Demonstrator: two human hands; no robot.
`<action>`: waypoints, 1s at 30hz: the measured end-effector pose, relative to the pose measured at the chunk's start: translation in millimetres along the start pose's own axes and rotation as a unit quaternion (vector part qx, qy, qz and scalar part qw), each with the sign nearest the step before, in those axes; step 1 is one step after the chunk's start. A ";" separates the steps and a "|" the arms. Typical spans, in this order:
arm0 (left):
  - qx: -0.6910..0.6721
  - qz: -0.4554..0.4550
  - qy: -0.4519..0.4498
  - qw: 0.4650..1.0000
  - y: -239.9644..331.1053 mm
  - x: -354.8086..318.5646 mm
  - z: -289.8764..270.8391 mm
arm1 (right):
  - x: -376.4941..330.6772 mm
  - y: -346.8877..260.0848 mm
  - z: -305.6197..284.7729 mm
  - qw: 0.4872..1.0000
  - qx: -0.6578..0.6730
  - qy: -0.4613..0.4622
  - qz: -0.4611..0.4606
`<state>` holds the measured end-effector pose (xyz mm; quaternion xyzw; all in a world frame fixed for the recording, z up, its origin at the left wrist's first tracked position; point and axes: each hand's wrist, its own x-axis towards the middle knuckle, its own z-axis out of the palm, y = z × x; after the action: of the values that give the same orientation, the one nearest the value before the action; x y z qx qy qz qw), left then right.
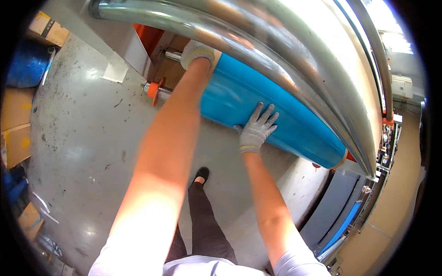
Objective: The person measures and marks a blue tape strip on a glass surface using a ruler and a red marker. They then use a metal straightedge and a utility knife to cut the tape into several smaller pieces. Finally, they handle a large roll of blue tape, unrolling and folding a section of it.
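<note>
A wide roll of glossy blue film (248, 94) lies across the machine in front of me. My right hand (256, 129), in a grey knit glove, rests flat on its near side with the fingers spread. At the roll's left end is my left hand (197, 53), in the same kind of glove; its fingers are hidden, so I cannot make out whether they grip anything. Out past that end sticks a metal shaft (165, 94) with an orange collar (155, 91) around it.
Large shiny metal rollers (258, 48) arch above the blue roll. The machine's pale frame (117, 43) stands at the left. Cardboard boxes (17, 112) and a blue drum (27, 64) line the far left of the grey floor (87, 138). A dark grey panel (329, 209) is at the lower right.
</note>
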<state>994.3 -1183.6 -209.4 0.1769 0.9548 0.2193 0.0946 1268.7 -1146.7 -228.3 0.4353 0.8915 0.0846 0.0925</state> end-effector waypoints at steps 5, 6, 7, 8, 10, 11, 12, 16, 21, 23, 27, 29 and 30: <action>-0.106 -0.153 0.027 0.982 -9.5 -26.6 4.3 | -8.1 29.7 9.7 0.983 0.110 0.119 -0.081; -0.150 -0.159 0.035 0.975 -12.5 -40.1 2.3 | 2.8 41.2 0.1 0.976 0.141 0.129 -0.101; -0.193 -0.163 0.045 0.967 -16.8 -51.9 0.4 | 22.5 53.4 -1.4 0.974 0.136 0.152 -0.094; -0.210 -0.141 0.093 0.963 -27.5 -63.3 6.9 | 46.9 64.2 -1.7 0.971 0.131 0.178 -0.091; -0.249 -0.093 0.187 0.946 -54.7 -84.0 40.5 | 88.7 81.3 -0.6 0.981 0.100 0.148 -0.082; -0.240 -0.078 0.189 0.949 -71.2 -93.0 54.4 | 104.9 84.4 -2.2 0.988 0.105 0.094 -0.069; -0.232 -0.063 0.191 0.952 -88.1 -102.1 68.1 | 118.7 87.0 -8.2 0.992 0.109 0.040 -0.056; -0.331 -0.141 0.079 0.930 -147.1 -134.4 120.2 | 135.5 101.1 2.6 0.992 0.111 0.047 -0.046; -0.333 -0.236 -0.026 0.913 -207.9 -138.8 132.0 | 138.6 103.8 4.4 0.989 0.139 0.037 -0.033; -0.416 -0.237 -0.022 0.877 -189.0 -124.3 106.3 | 138.2 110.5 0.9 0.990 0.140 0.007 -0.023; -0.401 -0.115 0.024 0.909 -69.6 -61.3 9.2 | 149.8 125.6 -8.0 0.987 0.137 -0.077 -0.039; -0.242 0.035 0.031 0.969 -34.6 -9.6 1.7 | 156.8 144.4 26.8 0.987 0.120 0.063 -0.082; -0.167 0.055 0.029 0.984 -18.3 9.7 2.4 | 160.8 152.2 43.1 0.981 0.069 0.145 -0.106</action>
<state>980.5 -1194.4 -220.9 0.2042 0.8961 0.3851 0.0833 1297.6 -923.9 -249.5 0.3266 0.9403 0.0747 -0.0601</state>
